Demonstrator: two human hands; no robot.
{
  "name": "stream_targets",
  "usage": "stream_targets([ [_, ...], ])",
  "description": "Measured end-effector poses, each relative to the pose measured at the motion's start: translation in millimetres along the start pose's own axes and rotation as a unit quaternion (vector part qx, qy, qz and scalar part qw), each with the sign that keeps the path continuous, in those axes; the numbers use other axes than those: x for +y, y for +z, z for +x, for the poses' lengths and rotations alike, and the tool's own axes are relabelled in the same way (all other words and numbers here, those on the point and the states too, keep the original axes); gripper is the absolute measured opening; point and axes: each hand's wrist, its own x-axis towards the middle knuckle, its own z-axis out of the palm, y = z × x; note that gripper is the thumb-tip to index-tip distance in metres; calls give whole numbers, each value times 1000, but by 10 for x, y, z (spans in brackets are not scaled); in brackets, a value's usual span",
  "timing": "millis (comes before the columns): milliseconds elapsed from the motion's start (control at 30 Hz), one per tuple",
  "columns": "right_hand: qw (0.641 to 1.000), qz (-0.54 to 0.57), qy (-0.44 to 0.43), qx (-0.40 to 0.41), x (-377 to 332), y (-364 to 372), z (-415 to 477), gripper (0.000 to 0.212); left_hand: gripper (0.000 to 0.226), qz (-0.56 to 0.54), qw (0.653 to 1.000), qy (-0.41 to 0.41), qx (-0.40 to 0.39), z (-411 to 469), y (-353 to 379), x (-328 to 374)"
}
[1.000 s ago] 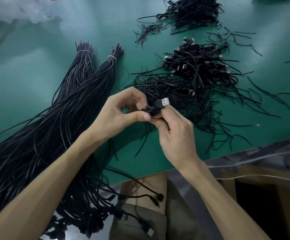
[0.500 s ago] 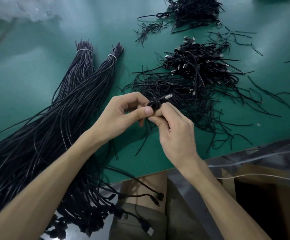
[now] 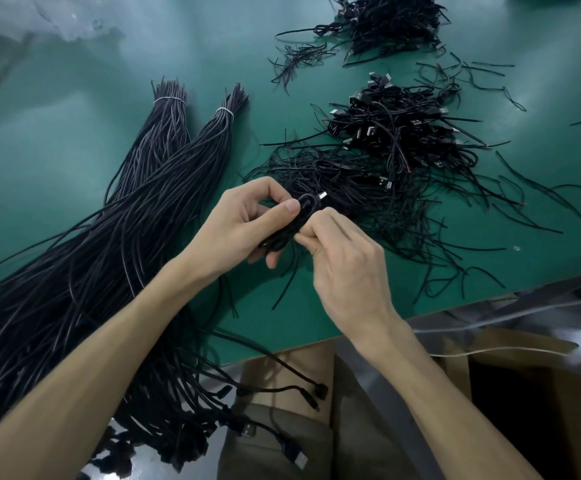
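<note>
Furthest left of the small coiled black USB cable (image 3: 291, 225) that both hands share, a long sheaf of black rubber-sheathed cables (image 3: 91, 271) lies across the green table top (image 3: 57, 150). It fans toward the person, and its far ends are gathered into two tufts, each bound by a thin white tie (image 3: 169, 99). Beyond those tufts, far up and left of the coil, sits a crumpled clear plastic bag (image 3: 39, 15). The left hand (image 3: 244, 230) grips the coil from the left, thumb laid along its top and fingers curled beneath. The coil itself hangs just above the table, near its front edge, with a silver plug tip (image 3: 322, 195) poking out at its far end. The right hand (image 3: 344, 268) meets it from the right, thumb and forefinger pinching the coil's middle while the other fingers curl in. Behind and right of the coil spreads a loose tangle of thin black wire ties (image 3: 420, 216). Farther back is a heap of finished black coiled cables with silver plugs (image 3: 403, 126), and beyond that a second such heap (image 3: 393, 26). Below and right of the coil, off the table edge, stands an open brown cardboard box (image 3: 559, 368).
</note>
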Motion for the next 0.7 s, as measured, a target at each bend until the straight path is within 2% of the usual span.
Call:
stream_targets([
  [100,999,31,26,7,10,5,-2,22,24,-2,1000,3,9,4,0,25],
  [233,987,112,115,17,53,0,3,17,22,-42,999,22,0,14,-5,65],
  [333,968,175,183,-3,88,-17,38,14,22,-5,999,36,7,27,-21,51],
  [467,944,250,213,-34,71,-30,44,16,11,12,997,62,50,31,-57,31],
  [567,930,279,238,-15,84,-47,59,21,14,-10,995,69,65,39,-89,11],
  [700,901,346,261,-9,137,-63,70,41,18,1,994,93,62,49,-85,16],
])
